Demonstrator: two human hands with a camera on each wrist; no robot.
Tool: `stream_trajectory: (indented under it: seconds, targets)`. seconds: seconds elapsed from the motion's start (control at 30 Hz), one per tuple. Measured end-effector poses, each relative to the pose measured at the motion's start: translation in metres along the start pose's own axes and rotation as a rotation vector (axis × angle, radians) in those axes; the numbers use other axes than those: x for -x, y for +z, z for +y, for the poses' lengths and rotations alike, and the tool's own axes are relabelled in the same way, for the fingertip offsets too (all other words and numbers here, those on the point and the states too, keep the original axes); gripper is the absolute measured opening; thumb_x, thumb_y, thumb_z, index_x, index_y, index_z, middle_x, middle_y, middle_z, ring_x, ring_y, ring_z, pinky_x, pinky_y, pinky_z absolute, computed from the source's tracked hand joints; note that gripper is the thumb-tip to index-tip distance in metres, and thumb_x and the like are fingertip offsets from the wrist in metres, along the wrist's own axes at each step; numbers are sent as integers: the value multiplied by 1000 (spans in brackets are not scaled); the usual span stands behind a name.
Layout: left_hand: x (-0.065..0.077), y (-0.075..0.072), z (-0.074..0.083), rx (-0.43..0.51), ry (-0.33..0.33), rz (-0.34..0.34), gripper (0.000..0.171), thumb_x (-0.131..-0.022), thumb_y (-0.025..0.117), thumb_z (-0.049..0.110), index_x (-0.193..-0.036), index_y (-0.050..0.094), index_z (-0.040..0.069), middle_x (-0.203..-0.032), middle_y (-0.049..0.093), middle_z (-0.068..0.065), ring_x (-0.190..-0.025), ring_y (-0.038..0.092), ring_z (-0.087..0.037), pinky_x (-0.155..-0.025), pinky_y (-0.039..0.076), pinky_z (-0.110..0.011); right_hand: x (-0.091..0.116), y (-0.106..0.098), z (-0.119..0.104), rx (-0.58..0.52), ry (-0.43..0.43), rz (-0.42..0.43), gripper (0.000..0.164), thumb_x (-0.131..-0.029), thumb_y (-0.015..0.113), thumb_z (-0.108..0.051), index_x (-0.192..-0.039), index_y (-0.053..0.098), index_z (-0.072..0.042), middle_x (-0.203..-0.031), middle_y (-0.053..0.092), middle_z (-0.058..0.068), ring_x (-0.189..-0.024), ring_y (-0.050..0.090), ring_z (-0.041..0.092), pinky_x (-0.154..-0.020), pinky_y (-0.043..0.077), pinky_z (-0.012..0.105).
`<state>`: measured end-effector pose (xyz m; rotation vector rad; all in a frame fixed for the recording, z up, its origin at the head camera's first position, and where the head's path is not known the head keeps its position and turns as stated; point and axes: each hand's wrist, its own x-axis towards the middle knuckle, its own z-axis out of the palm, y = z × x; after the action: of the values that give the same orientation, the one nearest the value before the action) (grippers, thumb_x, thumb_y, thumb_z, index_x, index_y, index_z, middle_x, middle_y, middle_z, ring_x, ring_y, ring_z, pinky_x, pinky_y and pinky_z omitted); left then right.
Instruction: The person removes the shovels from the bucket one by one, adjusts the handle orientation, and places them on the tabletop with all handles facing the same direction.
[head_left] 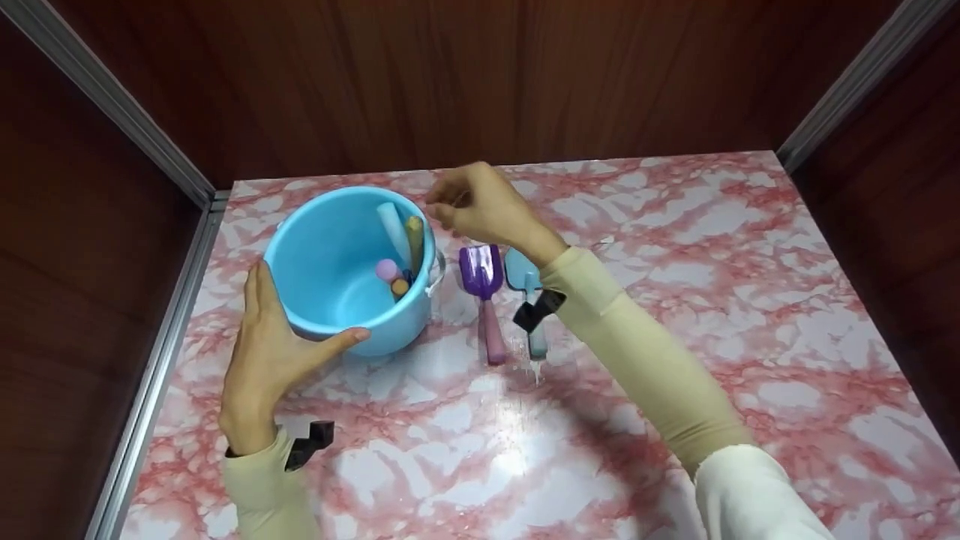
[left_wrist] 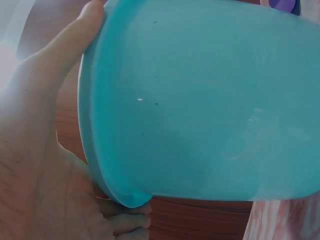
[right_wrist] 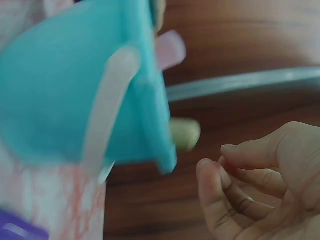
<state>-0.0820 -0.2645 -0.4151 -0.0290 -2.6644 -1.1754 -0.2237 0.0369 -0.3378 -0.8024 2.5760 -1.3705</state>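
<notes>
A light-blue bucket (head_left: 337, 342) stands upright at the left of the table. My left hand (head_left: 270, 337) rests against its rim, thumb along the near side and straight fingers spread around the left side. My right hand (head_left: 487, 206) hovers just beyond the bucket's right rim, fingers loosely bent with nothing between them. Inside lean a pale-blue stick-like handle (head_left: 393, 225) and an olive-yellow one (head_left: 415, 244). A pink rounded end (head_left: 387, 270) and an orange rounded end (head_left: 400, 288) sit lower; their other parts are hidden.
A purple toy scoop (head_left: 481, 270) with a pink handle lies right of the bucket. Beside it is a light-blue toy spade (head_left: 521, 268), partly covered by the right wrist's black mount. Brown wooden panels (head_left: 480, 82) enclose the red-and-white marbled table (head_left: 750, 315).
</notes>
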Motion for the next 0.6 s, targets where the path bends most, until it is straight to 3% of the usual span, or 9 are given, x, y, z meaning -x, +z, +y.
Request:
stream_trajectory:
  seconds: [0.2, 0.33, 0.5, 0.6]
  targets:
    - [1, -2, -1, -17, -8, -15, 144, -69, 98, 58, -172, 4, 23, -170, 24, -12, -146, 42, -41, -115, 42, -73, -12, 24, -35, 65, -147, -15, 19, -104, 72, -18, -115, 81, -6, -103, 78, 7, -82, 70, 15, -74, 64, 27]
    - [3, -3, -2, -59, -32, -35, 149, -71, 96, 61, -173, -5, 22, -175, 15, -13, -148, 38, -44, -115, 40, -74, -21, 48, -51, 128, -215, -107, 21, -103, 72, -19, -115, 80, -3, -105, 79, 10, -87, 73, 15, -78, 63, 27]
    - [5, -1, -1, -73, -32, -42, 150, -71, 94, 65, -172, -8, 21, -176, 11, -11, -150, 36, -44, -116, 40, -72, -23, 76, -59, 313, -135, -211, 36, -100, 77, -28, -125, 76, -2, -115, 78, 10, -105, 73, 20, -90, 62, 32]
    - [3, 0, 0, -63, -21, -38, 148, -71, 94, 64, -172, -6, 23, -176, 12, -11, -150, 36, -43, -117, 40, -71, -21, 88, -60, 458, -47, -247, 36, -97, 80, -36, -119, 78, -7, -108, 74, 6, -105, 68, 22, -93, 54, 39]
